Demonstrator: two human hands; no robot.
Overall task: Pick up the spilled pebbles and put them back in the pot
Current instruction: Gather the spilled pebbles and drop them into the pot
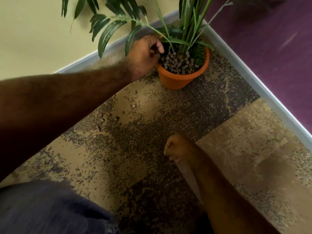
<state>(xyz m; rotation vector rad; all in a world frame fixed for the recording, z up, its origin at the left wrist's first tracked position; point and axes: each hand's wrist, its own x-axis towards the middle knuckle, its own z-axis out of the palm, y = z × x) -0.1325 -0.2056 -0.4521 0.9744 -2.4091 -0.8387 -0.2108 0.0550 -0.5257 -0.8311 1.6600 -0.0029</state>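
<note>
1. A dark trouser leg (50, 208) is filling the near left corner, blurred.
2. The right hand (174, 149) is hanging low over the carpet (244, 132), fingers curled into a loose fist; blur is hiding whether its grip is holding anything, so I cannot tell.
3. A few spilled pebbles (116, 118) are lying scattered on the speckled carpet, well apart from each other, between the left forearm and the pot.
4. The left hand (145, 54) is reaching to the rim of the orange pot (177, 80), its grip narrow, fingers bunched over the pebbles inside; what it holds is hidden.
5. The pot is standing upright in the corner where the cream wall (33, 39) and purple wall (270, 48) are meeting, a green plant (187, 27) rising from it.
</note>
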